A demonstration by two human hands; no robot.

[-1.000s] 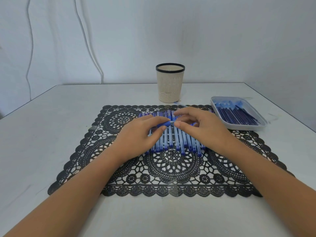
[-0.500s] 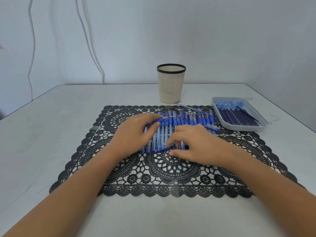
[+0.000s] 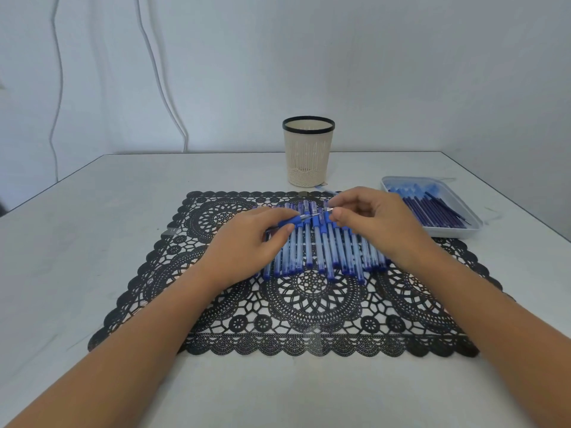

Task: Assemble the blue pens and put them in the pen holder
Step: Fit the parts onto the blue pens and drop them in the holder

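A row of several blue pens [image 3: 327, 251] lies side by side on a black lace placemat [image 3: 309, 307]. My left hand [image 3: 247, 245] grips a blue pen front part [image 3: 292, 221] with its metal tip pointing right. My right hand [image 3: 374, 223] pinches a small piece [image 3: 328, 209] close to that tip, above the row; what the piece is I cannot tell. The cream pen holder [image 3: 308, 151] with a dark rim stands upright behind the mat, and nothing shows above its rim.
A shallow pale tray [image 3: 463, 233] with several dark blue refills and light blue parts sits at the right, next to the mat. A loose blue part [image 3: 327, 191] lies just behind the mat. The white table ends at a wall with hanging cables.
My right hand left the near ends of the pens and rose to the far side, now pinching a small piece at the tip of the pen part in my left hand.
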